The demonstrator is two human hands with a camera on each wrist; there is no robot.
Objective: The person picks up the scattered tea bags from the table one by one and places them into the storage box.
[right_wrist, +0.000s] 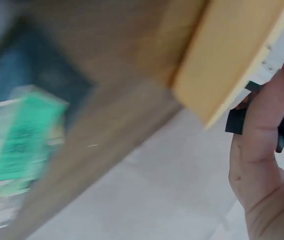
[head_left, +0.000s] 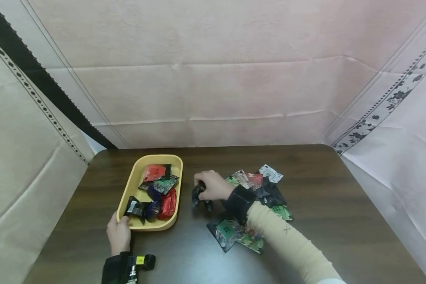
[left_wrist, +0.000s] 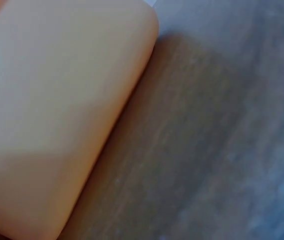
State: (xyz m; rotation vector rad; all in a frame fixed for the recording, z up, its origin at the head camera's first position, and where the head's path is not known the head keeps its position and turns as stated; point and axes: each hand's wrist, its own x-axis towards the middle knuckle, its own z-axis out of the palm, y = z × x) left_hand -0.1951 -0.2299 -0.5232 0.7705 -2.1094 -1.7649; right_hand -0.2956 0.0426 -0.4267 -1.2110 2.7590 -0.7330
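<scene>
Basically, right hand (head_left: 213, 186) is pinching a light, crinkly black snack packet (head_left: 197, 196) mid-body, while left hand (head_left: 119, 233) is gripping the yellow tray (head_left: 132, 188) by its rim.

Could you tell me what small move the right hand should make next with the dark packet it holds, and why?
Probably carry it left and drop it into the yellow tray. The right hand already grips a dark packet just beside the tray, the left hand steadies the tray's near corner, and similar packets already lie inside, while the loose pile waits on the table.
</scene>
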